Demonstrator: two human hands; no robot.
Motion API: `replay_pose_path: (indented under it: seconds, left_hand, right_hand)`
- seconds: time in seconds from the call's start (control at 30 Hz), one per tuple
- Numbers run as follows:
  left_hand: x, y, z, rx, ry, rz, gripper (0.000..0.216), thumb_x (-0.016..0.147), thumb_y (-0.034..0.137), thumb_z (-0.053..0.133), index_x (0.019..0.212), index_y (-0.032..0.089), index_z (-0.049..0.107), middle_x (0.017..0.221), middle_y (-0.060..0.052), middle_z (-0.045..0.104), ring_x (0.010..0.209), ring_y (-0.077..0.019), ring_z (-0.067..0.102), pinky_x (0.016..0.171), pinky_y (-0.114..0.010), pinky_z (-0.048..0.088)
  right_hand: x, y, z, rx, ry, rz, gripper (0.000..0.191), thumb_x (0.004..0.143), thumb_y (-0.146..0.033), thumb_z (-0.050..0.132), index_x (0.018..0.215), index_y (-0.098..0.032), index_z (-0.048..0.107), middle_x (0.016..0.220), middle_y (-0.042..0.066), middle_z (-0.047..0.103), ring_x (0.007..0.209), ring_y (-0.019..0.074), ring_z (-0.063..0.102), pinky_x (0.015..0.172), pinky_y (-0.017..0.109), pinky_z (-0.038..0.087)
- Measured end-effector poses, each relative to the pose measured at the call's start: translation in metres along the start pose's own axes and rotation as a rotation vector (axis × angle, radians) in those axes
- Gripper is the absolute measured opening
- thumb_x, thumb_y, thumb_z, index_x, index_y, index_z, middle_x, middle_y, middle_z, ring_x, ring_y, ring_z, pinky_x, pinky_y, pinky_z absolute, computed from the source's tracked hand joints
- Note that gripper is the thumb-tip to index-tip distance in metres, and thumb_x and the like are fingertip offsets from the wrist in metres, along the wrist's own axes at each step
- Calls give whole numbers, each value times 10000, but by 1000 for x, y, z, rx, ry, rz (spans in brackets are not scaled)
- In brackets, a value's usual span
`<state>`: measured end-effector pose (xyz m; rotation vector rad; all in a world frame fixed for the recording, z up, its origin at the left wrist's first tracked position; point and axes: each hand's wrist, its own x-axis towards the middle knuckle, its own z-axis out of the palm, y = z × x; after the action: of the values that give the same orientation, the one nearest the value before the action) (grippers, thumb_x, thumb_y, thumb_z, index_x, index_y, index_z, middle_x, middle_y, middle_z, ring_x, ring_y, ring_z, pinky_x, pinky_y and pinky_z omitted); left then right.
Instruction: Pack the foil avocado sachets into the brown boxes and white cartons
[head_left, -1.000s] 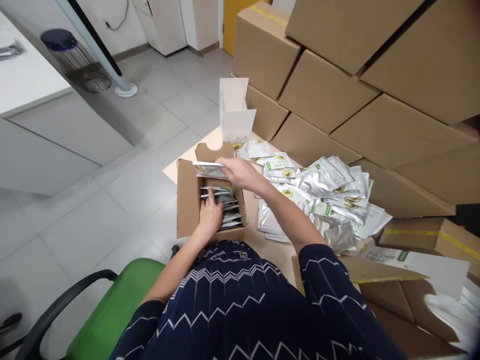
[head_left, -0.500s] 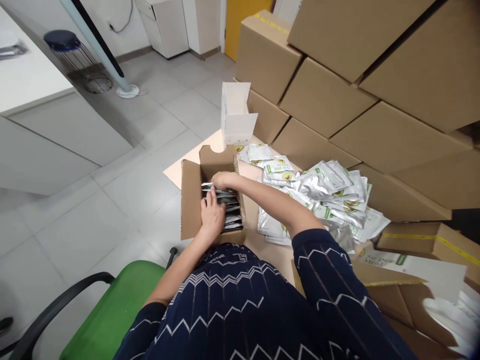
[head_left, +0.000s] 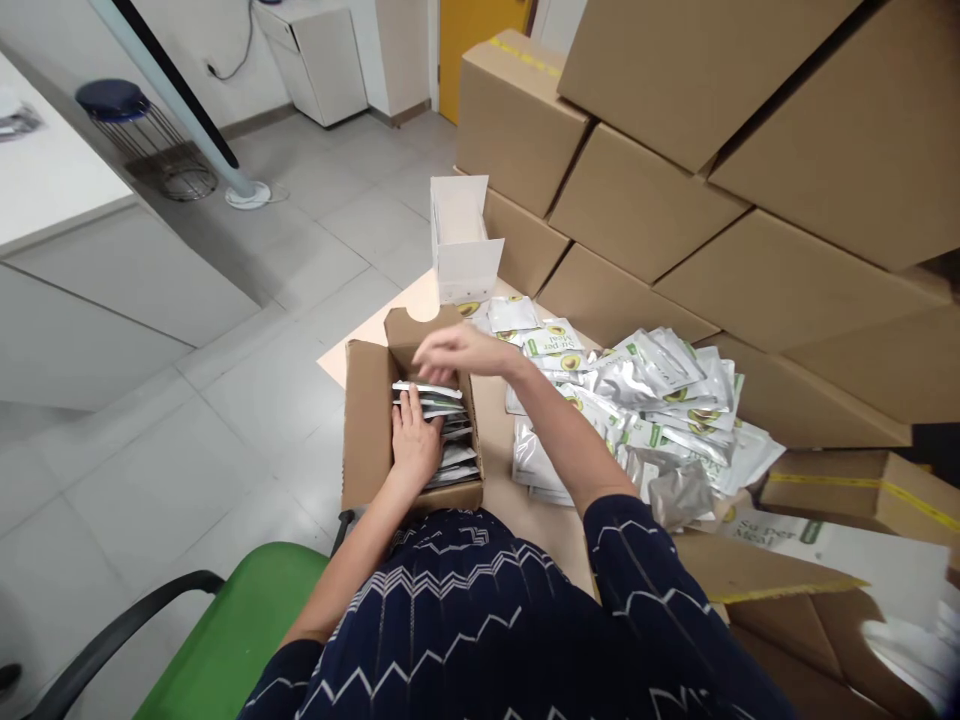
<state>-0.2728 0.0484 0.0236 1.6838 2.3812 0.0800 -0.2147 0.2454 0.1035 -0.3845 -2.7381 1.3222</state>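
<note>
A small open cardboard box is in front of my body, with a row of upright silver pouches inside it. My left hand rests in the box with its fingers stretched against the pouches, near the white-edged pouch at the far end. Over the box's far end hovers my right hand, its fingers loosely bent and partly blurred, with nothing visible in them. To the right lies a heap of silver and white pouches printed with avocados and "Super Meal".
An upright white carton stands open behind the box. Large stacked cardboard boxes form a wall at the right. An open carton with white contents is at lower right. A green chair sits at my left.
My right hand has lifted out of the far end of the box and is now above it. My left hand stays on the pouches. The view has shifted slightly.
</note>
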Motion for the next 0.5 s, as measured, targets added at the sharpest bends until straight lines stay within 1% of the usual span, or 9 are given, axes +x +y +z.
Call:
replay_pose_path:
  seconds: [0.03,0.1,0.13,0.17,0.2,0.27,0.37,0.43,0.5]
  left_hand:
    - [-1,0,1,-6,5,5,296,846,273,670,1123,181,720,1655,-150,186,1505,-428,189,1175,-594,268]
    - [-2,-1,2,-15,13,16,261,850,256,663,1092,183,726,1659,-144,169,1505,-426,192,1174,-601,269]
    - [-3,-1,3,-16,17,21,247,848,251,663,1077,186,729,1661,-138,165,1505,-426,192,1174,-606,268]
    - [-3,-2,3,-16,20,25,237,845,251,669,1066,189,731,1661,-133,166,1505,-427,194,1173,-609,270]
    - [-3,-2,4,-15,21,25,232,840,253,677,1056,191,734,1660,-132,169,1503,-429,197,1172,-610,272]
    - [-3,-2,4,-10,19,20,232,832,265,693,1048,192,738,1656,-141,183,1498,-432,211,1170,-603,282]
    - [-3,-2,5,1,25,13,231,839,267,688,1052,198,744,1647,-154,206,1493,-428,232,1166,-598,294]
    - [-3,-2,5,8,34,11,230,839,267,689,1051,199,748,1642,-164,214,1492,-426,237,1167,-597,294]
    - [-3,-2,5,12,33,3,230,834,274,698,1046,206,751,1638,-163,226,1489,-421,249,1167,-592,300]
  right_hand:
    - [-7,17,-11,33,176,33,344,994,-366,443,1134,-166,686,943,59,740,766,116,671,702,224,523]
    - [-18,61,-27,-45,485,239,387,1010,-379,394,1194,-148,645,981,94,721,809,147,674,710,255,536]
    - [-20,85,-31,-123,579,379,395,1006,-365,404,1231,-128,625,1037,127,709,890,180,674,766,291,541]
    - [-21,109,-31,-213,606,532,410,991,-344,436,1285,-108,596,1116,166,687,993,223,660,841,340,533]
    - [-21,132,-29,-296,564,664,454,963,-321,493,1352,-95,553,1226,207,642,1105,273,624,916,393,509]
    - [-17,169,-18,-454,403,813,597,910,-244,557,1482,-126,435,1487,237,446,1333,356,459,1050,493,412]
    - [-6,204,-1,-619,215,848,711,896,-111,476,1574,-200,283,1657,154,164,1493,376,185,1150,568,238]
    - [2,217,3,-676,149,865,731,898,-67,411,1593,-205,231,1667,146,132,1505,367,153,1154,583,194]
    - [8,224,3,-711,100,872,694,914,-75,371,1587,-200,257,1643,186,196,1473,371,241,1118,591,232]
